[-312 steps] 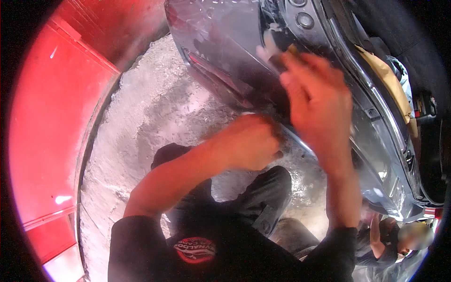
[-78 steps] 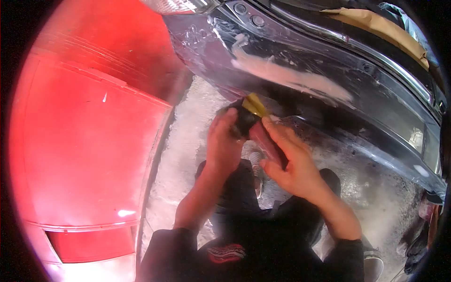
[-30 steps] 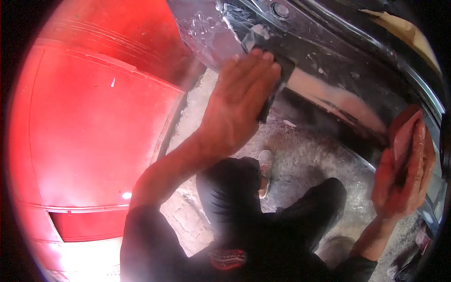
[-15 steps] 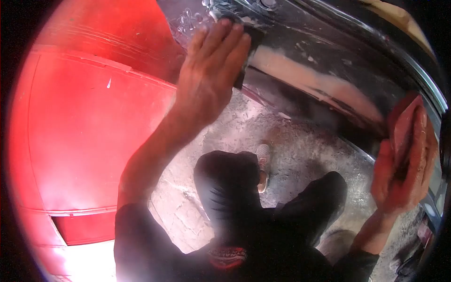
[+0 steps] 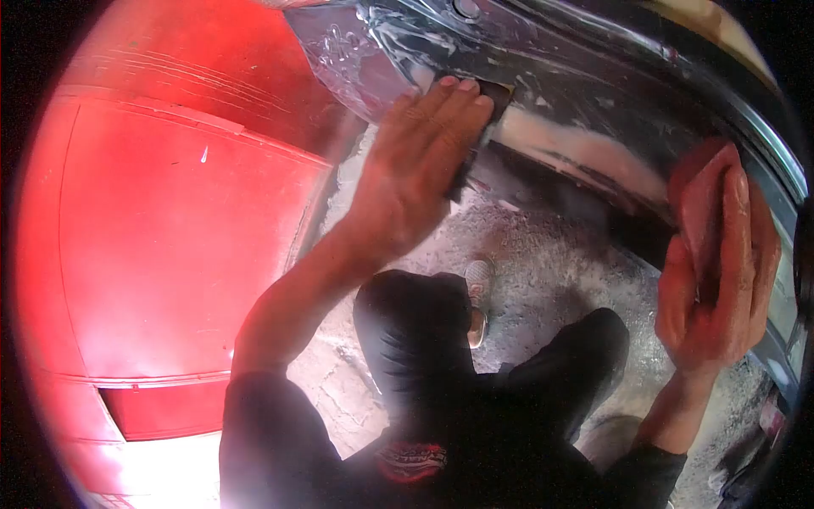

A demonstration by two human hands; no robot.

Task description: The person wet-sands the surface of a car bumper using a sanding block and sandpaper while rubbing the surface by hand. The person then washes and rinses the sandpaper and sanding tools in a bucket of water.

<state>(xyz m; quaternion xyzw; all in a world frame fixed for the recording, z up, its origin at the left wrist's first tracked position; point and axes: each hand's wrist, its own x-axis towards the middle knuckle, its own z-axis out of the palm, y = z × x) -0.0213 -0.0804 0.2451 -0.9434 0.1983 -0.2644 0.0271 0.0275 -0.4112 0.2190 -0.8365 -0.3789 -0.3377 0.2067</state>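
Observation:
My left hand lies with its fingers stretched over a dark sheet of sandpaper, pressing it against the lower part of a dark car body panel. A strip of pale pinkish filler runs along the panel to the right of that hand. In my right hand is a reddish, folded, cloth-like piece, gripped between thumb and fingers. It sits close to the panel's right end; whether it touches the panel I cannot tell. Whitish wet smears mark the panel above the left hand.
A large red metal cabinet or door fills the left side. Rough concrete floor lies under the panel, where my shoe and bent knees show. Some dark items are at the lower right.
My left hand has slid right and down along the panel with the sandpaper. My right hand has shifted slightly left with the reddish piece. The view has tilted a little.

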